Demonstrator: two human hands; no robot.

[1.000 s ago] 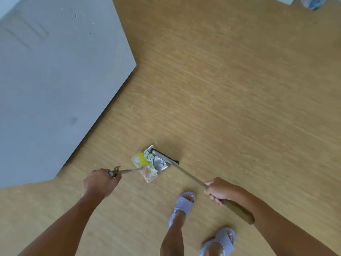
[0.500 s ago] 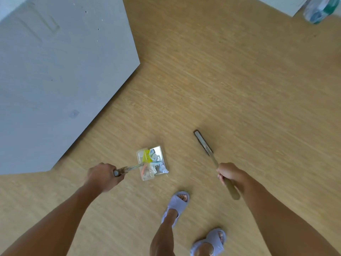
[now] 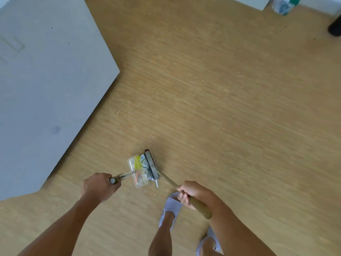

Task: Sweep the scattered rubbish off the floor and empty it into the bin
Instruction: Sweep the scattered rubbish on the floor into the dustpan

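A clear dustpan (image 3: 132,163) rests on the wooden floor in front of me, filled with crumpled rubbish (image 3: 143,172), yellow, white and blue. My left hand (image 3: 98,186) grips the dustpan's long handle (image 3: 122,176). My right hand (image 3: 191,193) grips the broom's wooden handle (image 3: 200,207). The broom head (image 3: 151,162) lies against the dustpan's right, open side, touching the rubbish. No bin is clearly in view.
A large grey-white block (image 3: 46,80) fills the left side, its corner near the dustpan. My feet in pale slippers (image 3: 170,207) stand just behind the broom. A plastic bottle (image 3: 282,4) and a dark object (image 3: 335,26) sit at the far right.
The broom head swung out to the right away from the dustpan, then came back against its open side. The dustpan and my left hand stayed almost in place.
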